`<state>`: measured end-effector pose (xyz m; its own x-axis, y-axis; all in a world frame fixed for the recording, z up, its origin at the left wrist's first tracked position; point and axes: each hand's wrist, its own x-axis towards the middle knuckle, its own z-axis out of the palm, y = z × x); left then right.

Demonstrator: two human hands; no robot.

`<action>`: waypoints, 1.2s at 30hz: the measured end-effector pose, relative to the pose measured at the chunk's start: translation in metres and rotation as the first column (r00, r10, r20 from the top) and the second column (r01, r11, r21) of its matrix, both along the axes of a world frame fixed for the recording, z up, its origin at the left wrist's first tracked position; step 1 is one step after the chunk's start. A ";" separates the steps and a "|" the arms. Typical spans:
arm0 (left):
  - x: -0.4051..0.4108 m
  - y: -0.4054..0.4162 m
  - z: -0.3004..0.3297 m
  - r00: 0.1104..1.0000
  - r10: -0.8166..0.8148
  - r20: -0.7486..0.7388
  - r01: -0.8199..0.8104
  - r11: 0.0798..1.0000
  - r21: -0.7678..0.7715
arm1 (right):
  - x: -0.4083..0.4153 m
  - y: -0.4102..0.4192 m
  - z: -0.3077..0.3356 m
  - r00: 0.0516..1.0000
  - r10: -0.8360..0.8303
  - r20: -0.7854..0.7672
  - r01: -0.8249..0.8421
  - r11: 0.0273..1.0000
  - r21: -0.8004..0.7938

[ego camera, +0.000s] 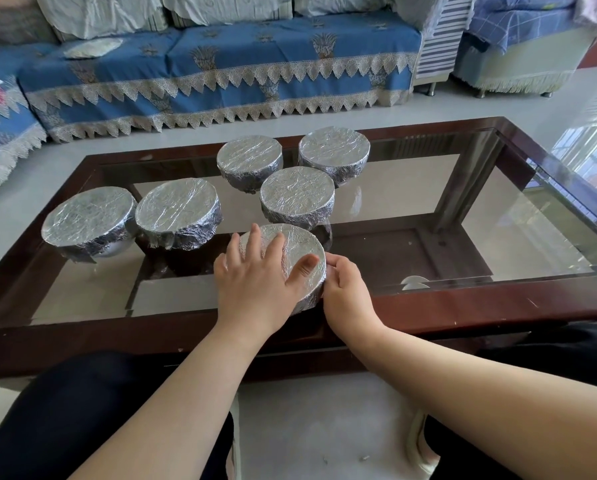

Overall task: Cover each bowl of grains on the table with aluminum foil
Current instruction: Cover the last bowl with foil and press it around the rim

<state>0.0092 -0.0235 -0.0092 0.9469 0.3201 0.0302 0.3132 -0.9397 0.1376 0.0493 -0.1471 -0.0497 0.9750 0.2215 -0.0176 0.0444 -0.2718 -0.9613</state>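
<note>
Bowls: six foil-covered bowls [297, 194] on bench [428, 308], centre frame.
Left hand [255, 275]: fingers flat atop nearest bowl [302, 251].
Right hand [345, 289]: fingers curled, seemingly pinching its foil rim.

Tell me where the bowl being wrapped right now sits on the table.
In the head view, the bowl being wrapped sits nearest the table's front edge, near its middle, under the left hand and beside the right hand, just in front of another covered bowl.

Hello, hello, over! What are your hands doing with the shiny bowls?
Left hand flat on the nearest bowl, pressing its foil top. Right hand pinching foil at that bowl's side. All six bowls foil-covered. Nothing in the way.
</note>
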 end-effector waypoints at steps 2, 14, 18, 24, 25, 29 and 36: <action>0.000 -0.002 0.004 0.999 0.016 -0.035 -0.017 0.999 -0.039 | 0.007 0.000 0.000 1.000 0.023 0.008 -0.023 0.998 -0.057; 0.000 0.066 0.008 0.979 0.201 -0.034 -0.169 0.706 -0.687 | 0.026 -0.017 0.028 0.861 0.066 -0.503 -0.042 0.997 0.060; -0.009 0.074 0.000 0.950 0.268 -0.160 -0.249 0.344 -0.905 | 0.019 -0.023 0.039 0.646 0.221 -0.730 -0.063 0.969 0.238; -0.026 0.076 -0.003 0.919 0.300 -0.255 -0.247 -0.065 -0.967 | 0.016 -0.010 0.035 0.587 0.204 -0.784 0.114 0.937 0.329; -0.027 0.077 -0.003 0.918 0.304 -0.255 -0.237 -0.095 -0.967 | 0.015 -0.008 0.034 0.590 0.193 -0.784 0.139 0.932 0.335; -0.026 0.085 -0.010 0.906 0.317 -0.281 -0.238 -0.169 -0.957 | 0.017 0.003 0.032 0.633 0.164 -0.757 0.204 0.907 0.368; -0.018 0.093 -0.020 0.871 0.437 -0.223 -0.135 -0.223 -0.965 | 0.022 0.022 0.033 0.648 0.182 -0.740 0.254 0.864 0.435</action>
<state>-0.0088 0.0691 -0.0290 0.7677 0.3688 -0.5240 0.3346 0.4666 0.8187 0.0711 -0.1251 -0.0163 0.6753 0.3766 -0.6342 -0.7307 0.2246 -0.6447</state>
